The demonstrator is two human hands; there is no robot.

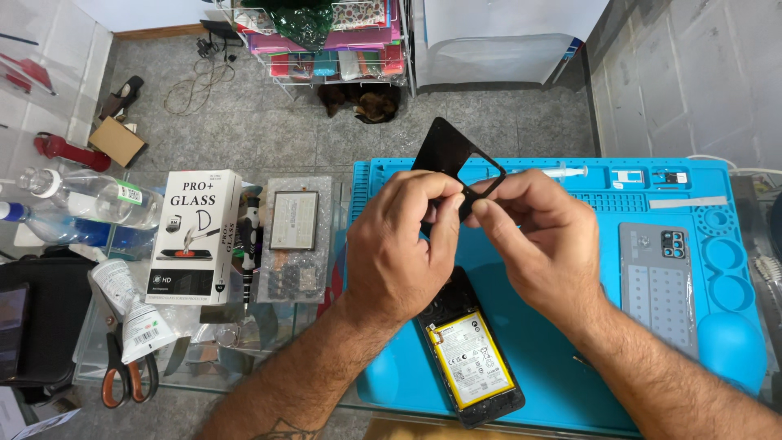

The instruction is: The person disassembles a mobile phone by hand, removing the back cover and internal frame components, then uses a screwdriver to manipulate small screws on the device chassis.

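Black frame piece: a thin black plastic frame (450, 156) with a rectangular cut-out, held up in the upper middle of the frame, above the blue mat (562, 342).
Left hand (399, 244): grip clenched on the piece's lower left edge, thumb and forefinger pinching it.
Right hand (542, 236): grip pinched on the lower right edge, fingertips just beside those of the left.
Key relation: the piece rises up and away from both grips, toward the top of the frame; its long axis tilts from lower right to upper left; both hands are equally near, touching it.
Opened phone (472, 358): lies on the mat at lower centre, yellow-edged battery exposed, directly below the hands.
Grey back cover (658, 285): right of the frame, well apart.
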